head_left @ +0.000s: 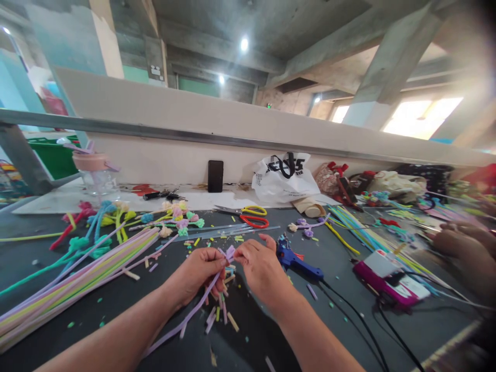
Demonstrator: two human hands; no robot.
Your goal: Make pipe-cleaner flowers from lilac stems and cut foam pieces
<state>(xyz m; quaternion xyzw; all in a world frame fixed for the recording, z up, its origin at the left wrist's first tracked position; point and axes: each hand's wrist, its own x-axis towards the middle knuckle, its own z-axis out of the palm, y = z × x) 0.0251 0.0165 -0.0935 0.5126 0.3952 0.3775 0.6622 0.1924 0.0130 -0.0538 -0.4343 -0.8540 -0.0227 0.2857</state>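
Note:
Near the table's middle, my left hand [191, 276] pinches a lilac pipe cleaner [182, 324] close to its looped top, and the long stem trails down toward the front edge. The fingertips of my right hand [260, 268] are closed on the small lilac loops at that same top. Short cut pieces of pipe cleaner [232, 321] lie scattered under and around both hands. Just right of my right hand rests a blue glue gun [304, 267]. Beyond the hands lie scissors [253, 220] with yellow and red handles.
At left are a bundle of pipe cleaners [91, 284], finished pipe-cleaner flowers [182, 217] and a jar [96, 178]. A phone [215, 176] and white bag [284, 178] stand behind. At right are a magenta power box [387, 281], cables [349, 307] and another person's hand [461, 248].

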